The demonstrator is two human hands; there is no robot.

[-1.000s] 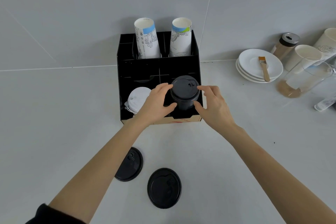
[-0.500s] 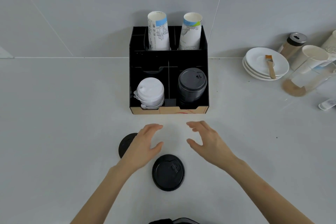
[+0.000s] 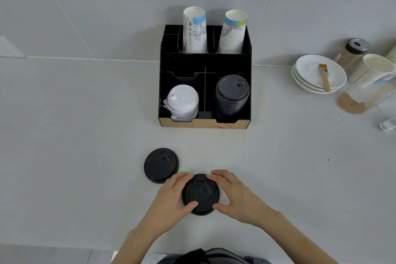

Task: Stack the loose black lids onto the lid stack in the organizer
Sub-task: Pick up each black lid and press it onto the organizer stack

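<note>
While pressed to opposite edges of the near lid, left hand and right hand both in a closed grip on it, fingertips curled over the far rim, thumbs on the near rim. Lying flat on the pale worktop, sip tab up, close to the front edge. Second loose lid just beyond and to the left, flat on the worktop, untouched, very close to the left fingertips; contact or gap impossible to tell.

Farther back, against the wall: black organizer with a brown cardboard front. Black lid stack in the front right compartment, rising above the divider. White lid stack in the front left compartment, leaning slightly outward at the bottom. Two printed paper cup stacks upright in the rear compartments, mouths up.

Off to the right, well apart from the lids: stacked white saucers with a small brush resting on top, a brown shaker jar behind, pale cups beside it. Dark clothing at the bottom edge.
</note>
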